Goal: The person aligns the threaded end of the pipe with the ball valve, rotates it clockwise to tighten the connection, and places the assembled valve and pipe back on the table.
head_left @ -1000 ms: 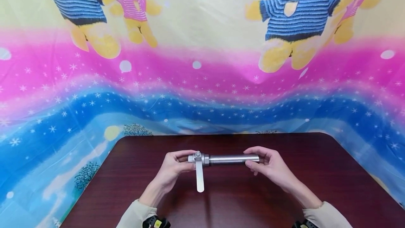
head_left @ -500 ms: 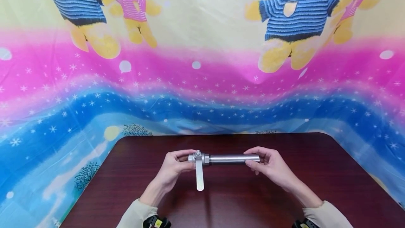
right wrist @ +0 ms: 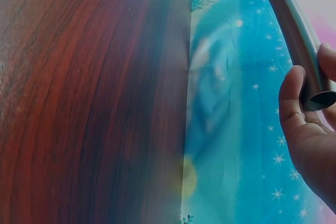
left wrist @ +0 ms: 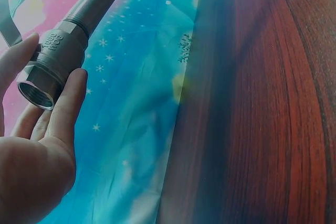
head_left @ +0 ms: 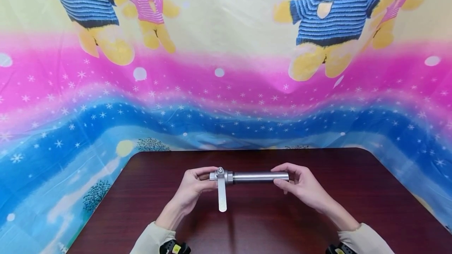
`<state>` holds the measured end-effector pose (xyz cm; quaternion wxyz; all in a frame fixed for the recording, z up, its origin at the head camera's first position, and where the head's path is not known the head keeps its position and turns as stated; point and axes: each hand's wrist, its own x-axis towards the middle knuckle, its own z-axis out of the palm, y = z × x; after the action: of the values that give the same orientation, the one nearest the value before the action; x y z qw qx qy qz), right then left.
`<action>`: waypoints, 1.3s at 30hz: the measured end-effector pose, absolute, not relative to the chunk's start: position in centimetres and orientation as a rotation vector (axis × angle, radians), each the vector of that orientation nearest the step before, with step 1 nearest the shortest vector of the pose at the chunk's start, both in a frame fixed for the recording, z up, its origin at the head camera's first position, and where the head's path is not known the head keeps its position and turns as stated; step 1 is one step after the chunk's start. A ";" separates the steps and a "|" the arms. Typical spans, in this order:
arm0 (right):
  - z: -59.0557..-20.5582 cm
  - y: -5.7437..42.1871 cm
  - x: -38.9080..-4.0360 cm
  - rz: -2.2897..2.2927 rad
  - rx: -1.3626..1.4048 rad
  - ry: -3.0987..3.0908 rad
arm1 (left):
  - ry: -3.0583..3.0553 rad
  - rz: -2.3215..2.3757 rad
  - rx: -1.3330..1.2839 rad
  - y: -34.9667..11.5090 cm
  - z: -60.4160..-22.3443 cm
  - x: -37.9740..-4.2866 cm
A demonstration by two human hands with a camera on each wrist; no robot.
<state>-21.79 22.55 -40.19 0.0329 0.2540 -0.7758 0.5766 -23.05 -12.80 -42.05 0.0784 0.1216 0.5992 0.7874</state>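
Note:
A metal ball valve point(head_left: 220, 177) with a flat lever handle point(head_left: 222, 199) is joined to a straight steel pipe point(head_left: 259, 177), held level above the table. My left hand point(head_left: 190, 189) pinches the valve's free end between thumb and fingers. In the left wrist view the valve body point(left wrist: 59, 51) shows raised lettering, and its threaded open mouth point(left wrist: 38, 95) faces the palm. My right hand point(head_left: 303, 183) grips the pipe's far end between thumb and fingers. The pipe's hollow end point(right wrist: 321, 99) shows in the right wrist view. The lever points toward me, across the pipe.
A dark reddish wooden table point(head_left: 265, 218) with rounded far corners lies beneath. Behind and beside it hangs a curtain point(head_left: 226, 89) printed with bears and snowflakes. A black strap device point(head_left: 174, 247) sits at the left wrist, another point(head_left: 340, 249) at the right.
The lever's free end has risen very slightly in the head view. Both hands keep the same hold, almost unmoved.

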 end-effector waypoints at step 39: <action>-39.9 22.1 -21.6 1.729 0.755 -2.401 | 1.813 2.353 0.362 -12.9 -41.3 -22.6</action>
<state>-21.60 22.08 -39.92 0.0441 0.2470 -0.7855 0.5657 -22.61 -12.94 -41.34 0.0747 0.1205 0.6042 0.7841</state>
